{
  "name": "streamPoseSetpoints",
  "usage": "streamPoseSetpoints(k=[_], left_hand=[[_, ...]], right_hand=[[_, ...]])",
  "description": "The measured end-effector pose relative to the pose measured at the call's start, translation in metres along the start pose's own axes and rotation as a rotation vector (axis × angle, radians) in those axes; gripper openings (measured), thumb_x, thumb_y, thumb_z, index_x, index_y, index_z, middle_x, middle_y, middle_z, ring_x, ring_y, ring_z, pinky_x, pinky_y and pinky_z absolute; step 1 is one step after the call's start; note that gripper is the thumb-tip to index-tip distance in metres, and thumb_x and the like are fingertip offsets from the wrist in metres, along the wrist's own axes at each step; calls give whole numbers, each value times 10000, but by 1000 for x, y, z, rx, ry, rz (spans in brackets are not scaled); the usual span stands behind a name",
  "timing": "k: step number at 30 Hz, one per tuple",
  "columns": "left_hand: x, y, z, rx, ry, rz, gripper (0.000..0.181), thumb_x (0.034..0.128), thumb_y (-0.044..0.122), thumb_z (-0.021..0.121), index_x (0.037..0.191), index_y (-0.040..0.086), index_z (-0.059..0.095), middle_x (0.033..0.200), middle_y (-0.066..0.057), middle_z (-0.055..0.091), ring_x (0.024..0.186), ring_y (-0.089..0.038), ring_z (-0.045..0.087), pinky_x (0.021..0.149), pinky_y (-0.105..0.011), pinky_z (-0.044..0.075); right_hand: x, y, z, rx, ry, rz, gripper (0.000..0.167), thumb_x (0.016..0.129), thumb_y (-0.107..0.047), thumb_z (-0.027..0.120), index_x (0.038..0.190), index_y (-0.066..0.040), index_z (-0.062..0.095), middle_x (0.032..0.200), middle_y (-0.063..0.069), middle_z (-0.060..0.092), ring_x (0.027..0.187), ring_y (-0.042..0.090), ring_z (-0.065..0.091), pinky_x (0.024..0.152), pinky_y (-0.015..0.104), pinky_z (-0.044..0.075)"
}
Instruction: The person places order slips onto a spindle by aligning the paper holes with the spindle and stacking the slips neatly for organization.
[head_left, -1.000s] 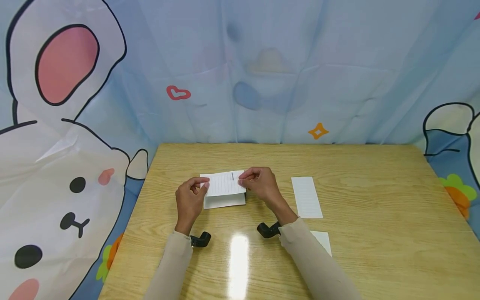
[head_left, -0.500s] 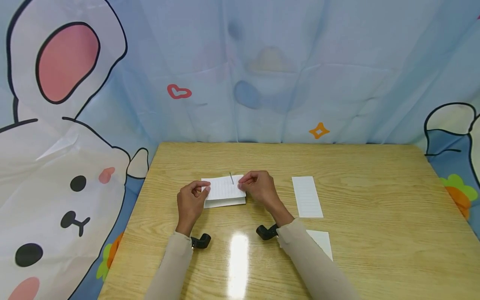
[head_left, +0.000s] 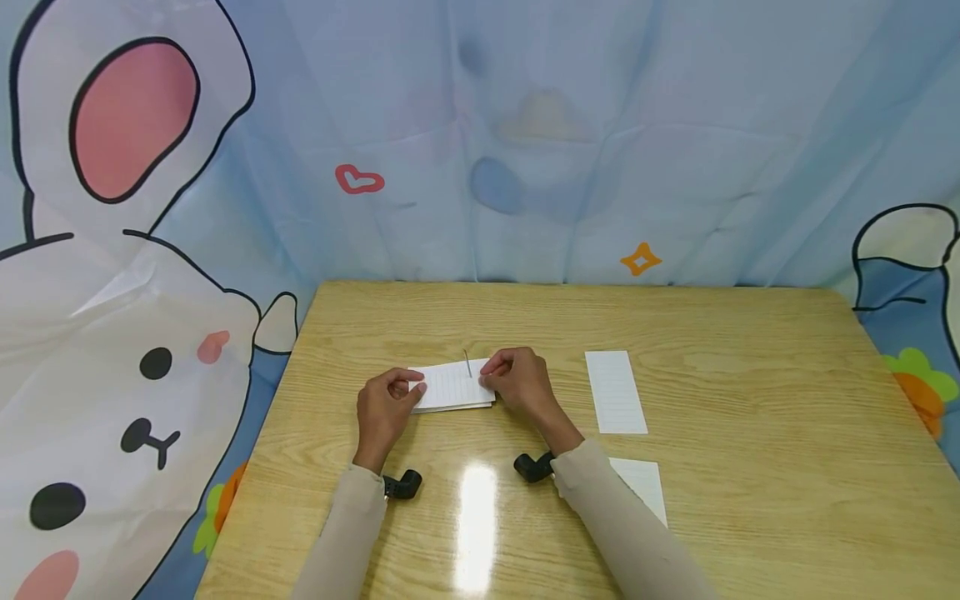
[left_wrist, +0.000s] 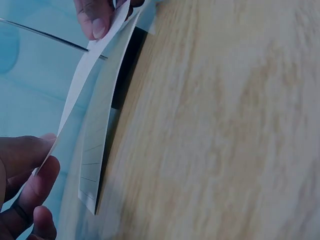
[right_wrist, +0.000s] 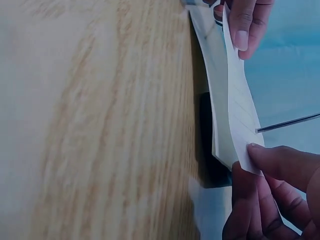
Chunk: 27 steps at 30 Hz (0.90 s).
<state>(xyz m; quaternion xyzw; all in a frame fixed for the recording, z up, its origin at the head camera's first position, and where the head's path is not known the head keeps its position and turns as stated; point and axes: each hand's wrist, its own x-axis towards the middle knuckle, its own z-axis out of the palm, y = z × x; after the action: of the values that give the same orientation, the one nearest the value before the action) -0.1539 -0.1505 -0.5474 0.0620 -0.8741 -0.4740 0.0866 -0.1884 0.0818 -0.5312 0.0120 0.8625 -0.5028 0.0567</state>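
Note:
A lined white paper slip (head_left: 444,385) is held flat between both hands, with a thin upright metal spike (right_wrist: 290,123) poking through it near its right end. My left hand (head_left: 382,410) pinches the slip's left end between thumb and finger. At the right end, close to the spike, my right hand (head_left: 522,385) pinches it the same way. Beneath, apart from the held slip, lies another lined paper (left_wrist: 96,150) on the spike, above a black base (right_wrist: 214,170). Most of that base is hidden by paper.
Two more white lined slips lie on the wooden table (head_left: 750,417) to the right: a farther slip (head_left: 616,392) and a nearer slip (head_left: 643,486) partly covered by the right sleeve. A printed curtain (head_left: 555,208) hangs behind the table.
Both hands have lowered the slip toward the paper beneath, so less of the lower paper shows. More of the spike now sticks up above the held slip.

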Motion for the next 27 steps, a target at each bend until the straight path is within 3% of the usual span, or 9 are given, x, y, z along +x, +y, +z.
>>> streamPoseSetpoints(k=[11, 27], left_hand=[[-1, -5, 0, 90, -39, -7, 95, 887, 175, 873, 973, 171, 833, 824, -28, 682, 726, -155, 598, 674, -316, 446], [1, -7, 3, 180, -25, 7, 96, 889, 164, 864, 977, 177, 827, 847, -26, 737, 721, -162, 607, 659, -314, 427]], right_hand=[[0, 5, 5, -99, 19, -41, 154, 832, -65, 881, 791, -135, 749, 710, 1, 670, 677, 148, 603, 679, 289, 470], [-3, 3, 5, -158, 20, -52, 162, 826, -100, 896, 765, -135, 750, 687, 1, 682, 649, 149, 608, 630, 288, 456]])
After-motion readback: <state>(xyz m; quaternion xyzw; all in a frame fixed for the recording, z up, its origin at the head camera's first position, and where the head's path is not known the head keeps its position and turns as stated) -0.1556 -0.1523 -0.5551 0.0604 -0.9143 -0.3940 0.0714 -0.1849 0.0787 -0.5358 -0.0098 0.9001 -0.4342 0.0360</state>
